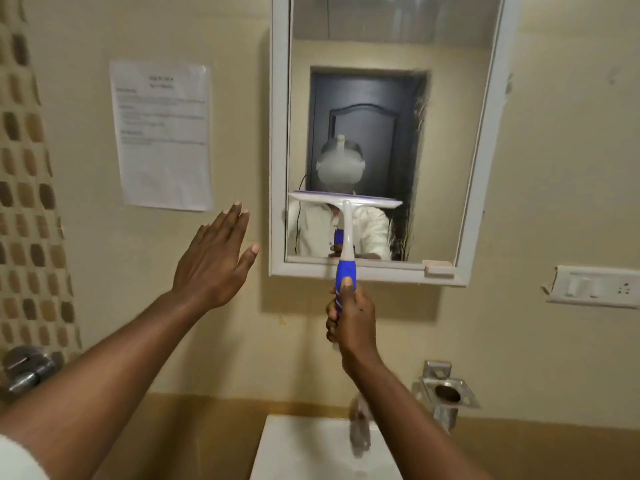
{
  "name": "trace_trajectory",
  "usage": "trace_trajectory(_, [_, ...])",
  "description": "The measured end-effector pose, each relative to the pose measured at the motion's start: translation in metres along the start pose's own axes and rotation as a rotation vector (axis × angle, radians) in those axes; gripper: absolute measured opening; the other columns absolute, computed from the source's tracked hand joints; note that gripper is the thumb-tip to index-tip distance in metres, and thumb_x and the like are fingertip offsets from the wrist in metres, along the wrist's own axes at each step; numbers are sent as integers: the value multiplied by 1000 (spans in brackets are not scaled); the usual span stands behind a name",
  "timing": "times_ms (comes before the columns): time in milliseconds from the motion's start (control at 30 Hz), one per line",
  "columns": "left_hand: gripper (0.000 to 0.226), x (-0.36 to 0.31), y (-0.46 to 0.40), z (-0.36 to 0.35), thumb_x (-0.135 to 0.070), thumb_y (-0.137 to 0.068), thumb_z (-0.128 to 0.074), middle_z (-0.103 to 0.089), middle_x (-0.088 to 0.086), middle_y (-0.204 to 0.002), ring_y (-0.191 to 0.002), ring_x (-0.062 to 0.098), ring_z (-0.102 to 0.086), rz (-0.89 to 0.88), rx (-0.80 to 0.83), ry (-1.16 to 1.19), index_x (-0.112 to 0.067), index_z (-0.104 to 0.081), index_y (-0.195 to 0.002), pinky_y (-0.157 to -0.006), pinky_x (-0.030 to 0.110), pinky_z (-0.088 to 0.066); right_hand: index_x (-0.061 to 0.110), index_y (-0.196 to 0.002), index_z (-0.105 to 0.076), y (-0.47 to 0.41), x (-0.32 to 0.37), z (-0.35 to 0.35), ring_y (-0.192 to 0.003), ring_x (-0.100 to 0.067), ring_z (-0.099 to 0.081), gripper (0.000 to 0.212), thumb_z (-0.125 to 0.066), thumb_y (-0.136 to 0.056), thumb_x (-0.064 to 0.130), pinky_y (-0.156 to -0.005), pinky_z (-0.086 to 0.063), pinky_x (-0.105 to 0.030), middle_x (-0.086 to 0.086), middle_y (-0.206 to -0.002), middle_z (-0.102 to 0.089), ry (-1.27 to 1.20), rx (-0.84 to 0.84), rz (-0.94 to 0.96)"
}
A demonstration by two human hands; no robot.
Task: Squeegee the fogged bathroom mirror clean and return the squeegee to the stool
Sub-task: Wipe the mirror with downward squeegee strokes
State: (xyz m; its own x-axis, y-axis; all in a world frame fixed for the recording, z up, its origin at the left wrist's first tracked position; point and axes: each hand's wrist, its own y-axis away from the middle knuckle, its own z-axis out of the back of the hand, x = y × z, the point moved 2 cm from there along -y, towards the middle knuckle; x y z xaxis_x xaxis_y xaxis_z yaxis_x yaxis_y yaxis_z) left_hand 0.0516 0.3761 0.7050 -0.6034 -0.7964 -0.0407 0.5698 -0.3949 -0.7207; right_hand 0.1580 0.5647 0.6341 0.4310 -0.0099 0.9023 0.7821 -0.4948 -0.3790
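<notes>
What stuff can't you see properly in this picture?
- Paper notice: print too small and blurred, head view.
- Mirror: top cut off by the picture edge.
- Tap: blurred.
- Squeegee handle: partly hidden inside the right hand.
- Stool: out of view.

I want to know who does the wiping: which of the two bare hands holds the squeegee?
The right hand, closed around the blue handle of the white squeegee. The left hand is open and empty.
</notes>
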Motion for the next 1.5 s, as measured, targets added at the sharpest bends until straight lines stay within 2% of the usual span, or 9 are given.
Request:
trace_trajectory(267, [70,-11,-81,65,-58,-87,-6,12,-9,-156,-143,7,7,-72,-186,-39,-25,5,-148,-115,30,3,13,-88,-52,-97,156,-8,-43,-9,-36,35,-35,-98,42,-41,-30,-23,0,-57,-43,22,-4,270])
trace_trajectory(367, [68,-19,-107,86,-56,-89,-6,12,-7,-157,-143,7,8,-88,-256,-48,-25,6,-148,-114,28,5,9,-94,-50,-127,200,-10,-52,-15,-38,38,-36,-97,44,-49,-32,-28,-3,-62,-42,-19,25,286])
trace_trajectory(467, [64,-28,-123,98,-53,-93,-12,11,-7,-157,-143,6,8,-102,-296,-38,-25,5,-148,-113,27,6,7,-101,-50,-146,224,-7,-53,-16,-38,39,-38,-96,44,-51,-33,-29,-2,-62,-42,-74,54,246])
trace_trajectory(633, [62,-37,-136,107,-49,-96,-18,13,-7,-156,-143,8,8,-138,-337,-42,-24,7,-147,-114,28,5,12,-92,-53,-158,237,-5,-48,-15,-43,32,-38,-97,40,-47,-39,-25,-1,-58,-47,-34,-31,302])
trace_trajectory(933, [63,-31,-143,100,-54,-92,-13,20,-12,-151,-139,2,14,-145,-361,-11,-28,12,-144,-114,26,7,7,-97,-53,-180,236,-1,-48,-15,-43,36,-38,-98,39,-50,-39,-26,-3,-60,-47,-30,-9,314])
trace_trajectory(1033, [65,-29,-144,98,-56,-90,-9,19,-12,-151,-139,1,14,-139,-354,-14,-27,12,-144,-113,25,8,10,-92,-52,-182,235,0,-50,-15,-43,33,-37,-98,39,-52,-40,-27,-3,-61,-48,-24,-3,309])
trace_trajectory(1300, [63,-32,-136,86,-52,-94,-14,16,-11,-154,-139,2,12,-134,-323,-10,-27,8,-147,-113,26,6,0,-107,-53,-176,234,2,-51,-15,-40,42,-37,-98,38,-52,-37,-27,-3,-61,-45,-9,17,279])
trace_trajectory(1500, [65,-42,-127,81,-55,-92,-13,16,-11,-152,-143,6,7,-132,-278,3,-26,5,-148,-114,28,3,3,-103,-51,-164,221,8,-52,-16,-39,38,-37,-98,37,-53,-37,-29,-3,-64,-44,-2,30,251])
